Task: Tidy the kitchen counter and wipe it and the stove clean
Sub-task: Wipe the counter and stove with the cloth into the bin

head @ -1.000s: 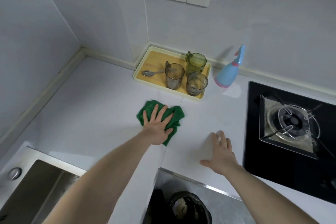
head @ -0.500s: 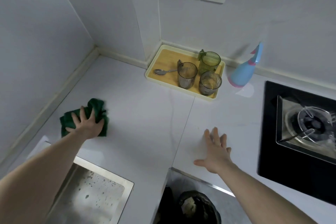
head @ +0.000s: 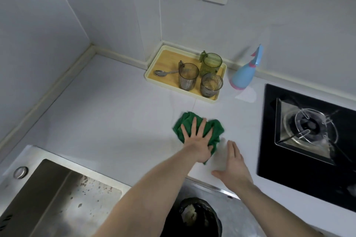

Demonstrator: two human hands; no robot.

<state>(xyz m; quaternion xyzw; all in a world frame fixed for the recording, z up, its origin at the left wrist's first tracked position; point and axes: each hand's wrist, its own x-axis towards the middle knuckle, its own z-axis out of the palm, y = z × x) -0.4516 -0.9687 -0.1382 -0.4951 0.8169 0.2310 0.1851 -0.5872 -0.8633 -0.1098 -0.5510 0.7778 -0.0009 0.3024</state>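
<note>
My left hand (head: 196, 140) presses flat, fingers spread, on a crumpled green cloth (head: 216, 130) in the middle of the white counter (head: 115, 113). Just to its right, my right hand (head: 234, 165) rests flat on the counter near the front edge, fingers together, holding nothing. The black stove (head: 289, 175) with its metal burner (head: 310, 127) lies to the right of both hands, untouched.
A yellow tray (head: 165, 82) at the back wall carries a spoon (head: 163, 72) and three plastic cups (head: 188, 76). A blue spray bottle (head: 245, 72) stands beside it. A steel sink (head: 57, 198) sits at the front left. A black bin (head: 194, 217) is below the counter edge.
My left hand swept the green cloth from the counter's left side, near the sink, back to the middle. My right hand stayed flat near the front edge.
</note>
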